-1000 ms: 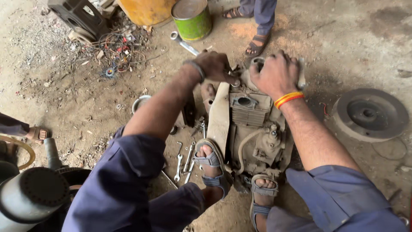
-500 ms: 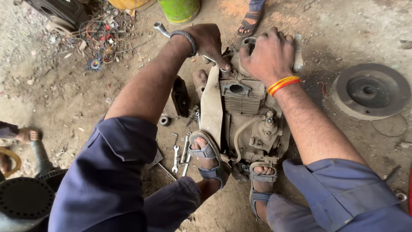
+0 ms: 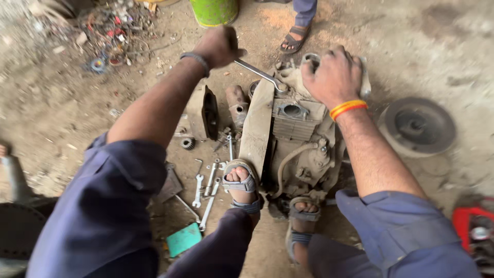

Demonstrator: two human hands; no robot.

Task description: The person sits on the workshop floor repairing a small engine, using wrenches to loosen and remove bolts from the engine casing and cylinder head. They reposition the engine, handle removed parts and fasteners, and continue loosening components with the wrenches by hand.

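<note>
this is a rough, open-floor mechanic's workshop, the kind where repairs happen on the ground. the floor (image 3: 442,46) is bare dirt and stained concrete. a greasy engine block (image 3: 298,139) sits directly on it, with loose wrenches (image 3: 206,185) and a small gear (image 3: 188,143) scattered beside it. a round metal flywheel disc (image 3: 418,125) lies off to one side, a heap of scrap wire and small parts (image 3: 110,28) collects in a corner, and a green drum (image 3: 214,11) stands at the far edge.
</note>
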